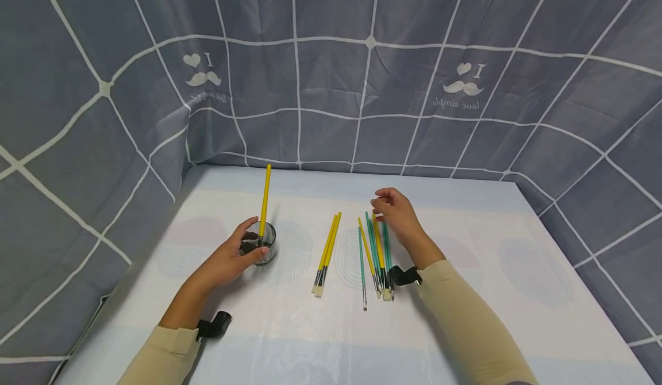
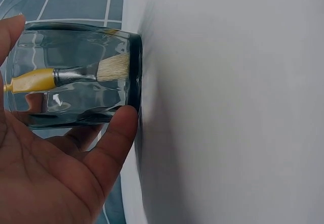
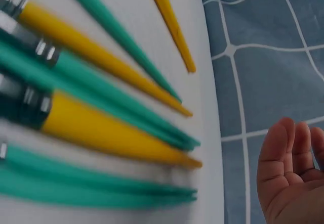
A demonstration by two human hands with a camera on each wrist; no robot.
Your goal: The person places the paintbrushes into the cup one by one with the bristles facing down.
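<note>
My left hand (image 1: 226,263) holds a clear drinking glass (image 2: 76,105), thumb on the near side and fingers round the far side. A yellow-handled paintbrush (image 1: 265,201) stands in the glass with its pale bristles down, close to the base. My right hand (image 1: 402,215) is raised over the handle ends of a group of brushes, its fingers loosely bent and nothing between them. In that group lie green brushes (image 1: 361,258) and yellow brushes (image 3: 101,128), bristles toward me.
Between the glass and the larger group lie a few yellow brushes (image 1: 329,247) side by side. The white table (image 1: 310,345) has faint circle prints. A grey curtain (image 1: 331,80) with white lines hangs behind and at both sides.
</note>
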